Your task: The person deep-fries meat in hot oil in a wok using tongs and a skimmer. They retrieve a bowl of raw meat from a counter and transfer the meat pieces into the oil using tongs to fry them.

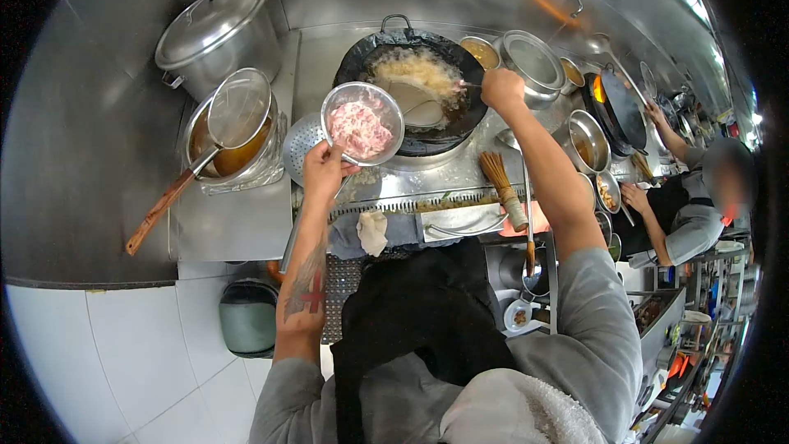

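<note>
My left hand [327, 171] grips the rim of a metal bowl [395, 133] holding pale pink raw meat [360, 128]. The bowl is tilted a little, over the front left edge of a black wok [468, 127]. Inside the wok, pale food [417, 70] bubbles in foaming liquid. My right hand [503, 90] is closed at the wok's right edge, round the end of a thin utensil that reaches into the wok. A perforated ladle [302, 148] lies under and left of the bowl.
A large lidded pot [218, 37] and a pot of brown liquid with a strainer [240, 107] stand left. A bamboo brush [503, 189], a ladle and several bowls are on the right. Farther right, a co-worker [686, 205] stands at another wok [620, 111].
</note>
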{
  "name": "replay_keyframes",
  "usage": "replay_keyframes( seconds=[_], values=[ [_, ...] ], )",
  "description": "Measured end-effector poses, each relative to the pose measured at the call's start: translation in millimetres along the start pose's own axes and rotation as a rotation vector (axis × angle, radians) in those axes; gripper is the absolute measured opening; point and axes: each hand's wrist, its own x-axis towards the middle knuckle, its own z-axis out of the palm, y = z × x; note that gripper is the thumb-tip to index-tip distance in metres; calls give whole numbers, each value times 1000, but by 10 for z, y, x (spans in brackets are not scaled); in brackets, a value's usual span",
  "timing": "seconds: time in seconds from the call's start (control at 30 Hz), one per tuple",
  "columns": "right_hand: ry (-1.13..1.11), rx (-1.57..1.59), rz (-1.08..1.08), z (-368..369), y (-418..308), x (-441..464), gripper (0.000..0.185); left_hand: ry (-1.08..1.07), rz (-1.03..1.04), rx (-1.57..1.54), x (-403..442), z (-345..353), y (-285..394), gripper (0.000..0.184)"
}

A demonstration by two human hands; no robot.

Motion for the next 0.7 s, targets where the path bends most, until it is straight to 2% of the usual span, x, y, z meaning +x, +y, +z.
replay_keyframes(
  seconds=[0.1,0.17,0.2,0.3,0.4,0.5,0.57,0.67,0.7],
  values=[
    [-32,38,40,192,-64,358,21,20,8,106,-112,-5,143,20],
    [154,127,67,142,-93,544,20,26,24,79,-125,-56,143,21],
    [148,125,65,77,-108,567,20,26,19,58,-172,-90,111,21],
    [135,103,33,-555,-164,479,20,27,13,-3,-228,-123,129,21],
    [219,153,-15,-1116,-288,103,25,12,32,-32,-180,-165,54,21],
    [222,265,-137,-1534,-438,-367,35,-12,61,-82,-133,-166,36,21],
    [115,356,-319,-1700,-497,-726,42,-8,69,-72,-133,-160,119,21],
    [-3,295,-448,-1675,-539,-896,42,-21,75,-58,-106,-168,161,20],
    [27,302,-499,-1630,-538,-912,40,-29,106,0,-100,-170,173,20]
  ],
)
